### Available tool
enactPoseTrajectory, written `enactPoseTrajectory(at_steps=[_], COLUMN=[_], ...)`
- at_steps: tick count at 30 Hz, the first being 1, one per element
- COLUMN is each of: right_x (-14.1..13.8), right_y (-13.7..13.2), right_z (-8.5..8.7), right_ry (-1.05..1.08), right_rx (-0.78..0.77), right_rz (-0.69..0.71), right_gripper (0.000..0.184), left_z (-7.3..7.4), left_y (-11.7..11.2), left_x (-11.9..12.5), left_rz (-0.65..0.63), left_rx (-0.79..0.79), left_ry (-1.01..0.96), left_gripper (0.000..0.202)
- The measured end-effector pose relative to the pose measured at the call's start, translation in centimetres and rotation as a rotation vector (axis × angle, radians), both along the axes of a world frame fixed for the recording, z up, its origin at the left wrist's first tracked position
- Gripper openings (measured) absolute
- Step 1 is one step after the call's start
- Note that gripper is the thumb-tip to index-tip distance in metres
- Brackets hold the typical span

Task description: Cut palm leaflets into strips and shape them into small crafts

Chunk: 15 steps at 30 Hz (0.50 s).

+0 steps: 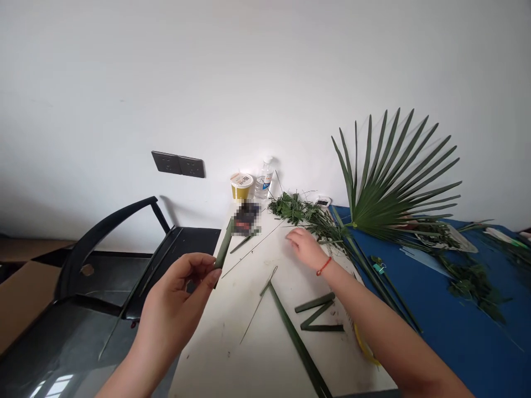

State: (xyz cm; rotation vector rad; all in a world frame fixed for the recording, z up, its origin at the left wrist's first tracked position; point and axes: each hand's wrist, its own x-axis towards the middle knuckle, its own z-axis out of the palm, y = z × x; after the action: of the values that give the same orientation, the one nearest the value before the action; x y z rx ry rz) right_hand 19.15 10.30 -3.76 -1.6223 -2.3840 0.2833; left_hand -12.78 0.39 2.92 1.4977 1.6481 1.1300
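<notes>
My left hand (pixel 182 296) is closed, with thumb and fingers pinching a green palm leaf strip (pixel 224 243) over the table's left edge. My right hand (pixel 307 249) is beside a heap of shredded green leaves (pixel 290 205), fingers bent together and pointing left; whether anything thin is between them is hidden. A fine dark strand (pixel 253 250) runs across the white table (pixel 244 365) between the hands. Nearer to me lies a long leaf blade (pixel 296 334) with a thin looped strand (pixel 271 273) at its tip. Folded leaf strips (pixel 317 318) lie below my right forearm.
A large palm fan leaf (pixel 381 193) leans on the wall above a blue surface (pixel 448 342). A paper cup (pixel 241 188) and water bottle (pixel 264 179) stand at the back, near a pixelated dark object (pixel 246 217). A black chair (pixel 112 243) stands left.
</notes>
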Motion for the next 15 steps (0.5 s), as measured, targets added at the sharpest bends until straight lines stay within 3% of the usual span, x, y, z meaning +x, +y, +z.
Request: enactPoseTrajectory(at_steps=[4,7,11,15], right_x=[-5.1,-7.6,-7.6,-4.3], right_y=[-2.2,-3.0,-2.0,0.8], right_z=[-0.1,-0.1,-0.2,-0.7], right_ry=[0.050,0.032,-0.010,-0.005], right_rx=[-0.122,-0.215,-0.315,-0.355], right_rz=[0.382,0.511,0.435,0.228], right_gripper=[0.028,0.037,0.061,0.066], left_z=[0.0,0.2,0.8,1.3], left_y=[-0.1,-0.2,-0.4,-0.5], left_x=[0.4,0.5,0.1,0.2], left_rz=[-0.017,-0.012,0.029,0.054], left_rx=[0.007,0.005,0.006,0.007], left_ry=[-0.011,-0.006,0.016,0.045], left_gripper=[0.031,0.032,0.034,0.034])
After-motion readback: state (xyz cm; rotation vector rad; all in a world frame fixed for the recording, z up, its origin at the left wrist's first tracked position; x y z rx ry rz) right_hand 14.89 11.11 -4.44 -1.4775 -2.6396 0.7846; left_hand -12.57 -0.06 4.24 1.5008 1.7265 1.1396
